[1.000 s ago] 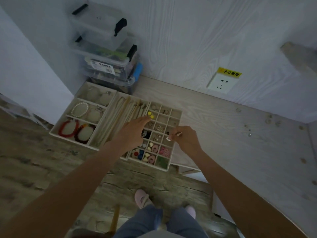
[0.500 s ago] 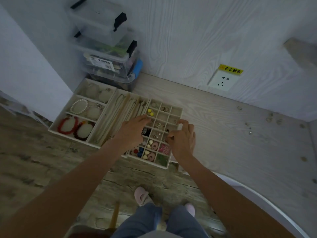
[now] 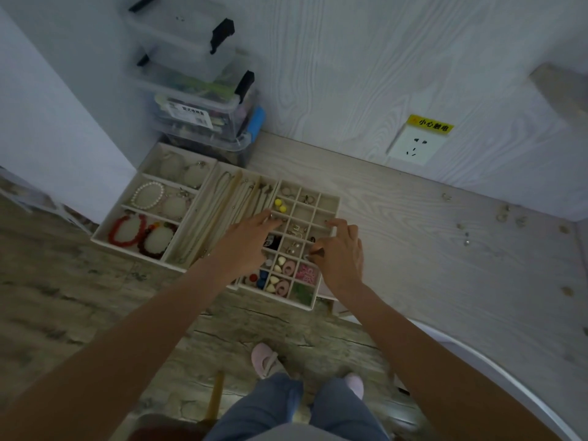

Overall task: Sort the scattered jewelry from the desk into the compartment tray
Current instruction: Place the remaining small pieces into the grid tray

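The beige grid tray (image 3: 329, 199) lies on the pale desk (image 3: 413, 265) and holds earrings, yellow beads (image 3: 280, 205) and coloured pieces. My left hand (image 3: 245, 245) lies flat over the tray's left columns with straight fingers and holds nothing. At the tray's right edge my right hand (image 3: 343, 251) hovers with its index finger stretched toward the rim, while thumb and a curled finger seem to pinch a small silvery piece (image 3: 308, 257), hard to make out. Several small scattered jewelry pieces (image 3: 502, 214) lie on the desk far right.
A necklace tray (image 3: 222, 198) and a bracelet tray (image 3: 140, 186) with red and pearl bracelets adjoin the grid tray on the left. Stacked clear plastic boxes (image 3: 203, 100) stand behind them. A wall socket (image 3: 413, 148) is at the back. The desk's white curved front edge (image 3: 477, 354) runs right.
My right hand moved from beside the tray's right edge to over its right columns and lowered. My left hand stayed over the tray's left side.
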`<state>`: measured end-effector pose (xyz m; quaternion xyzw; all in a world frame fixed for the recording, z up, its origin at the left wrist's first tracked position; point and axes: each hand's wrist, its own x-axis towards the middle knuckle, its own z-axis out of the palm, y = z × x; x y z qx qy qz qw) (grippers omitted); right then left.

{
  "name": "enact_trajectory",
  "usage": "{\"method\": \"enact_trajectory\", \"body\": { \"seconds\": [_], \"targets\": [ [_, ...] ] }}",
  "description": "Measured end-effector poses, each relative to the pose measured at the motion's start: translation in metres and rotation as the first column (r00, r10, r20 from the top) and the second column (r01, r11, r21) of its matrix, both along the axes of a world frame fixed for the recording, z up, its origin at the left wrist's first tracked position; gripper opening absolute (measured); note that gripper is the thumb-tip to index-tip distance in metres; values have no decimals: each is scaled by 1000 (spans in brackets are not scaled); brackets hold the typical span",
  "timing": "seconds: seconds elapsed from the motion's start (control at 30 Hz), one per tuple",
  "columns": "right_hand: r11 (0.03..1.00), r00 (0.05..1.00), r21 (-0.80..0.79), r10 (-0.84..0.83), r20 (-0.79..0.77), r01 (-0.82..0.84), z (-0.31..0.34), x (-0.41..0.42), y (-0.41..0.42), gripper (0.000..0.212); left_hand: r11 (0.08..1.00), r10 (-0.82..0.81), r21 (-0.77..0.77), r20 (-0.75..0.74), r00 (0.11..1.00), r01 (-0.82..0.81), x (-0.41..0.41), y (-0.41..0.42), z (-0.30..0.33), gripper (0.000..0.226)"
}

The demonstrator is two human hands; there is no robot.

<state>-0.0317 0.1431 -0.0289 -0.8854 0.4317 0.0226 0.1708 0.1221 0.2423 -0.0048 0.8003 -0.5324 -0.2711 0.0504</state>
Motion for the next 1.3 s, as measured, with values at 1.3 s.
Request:
{"method": "enact_trajectory", "body": {
  "seconds": [1.3],
  "targets": [
    [796, 791, 105, -604, 98, 596, 20, -312, -104, 46, 888, -452, -14, 152, 879, 459, -266, -198, 38, 38]
  ]
}}
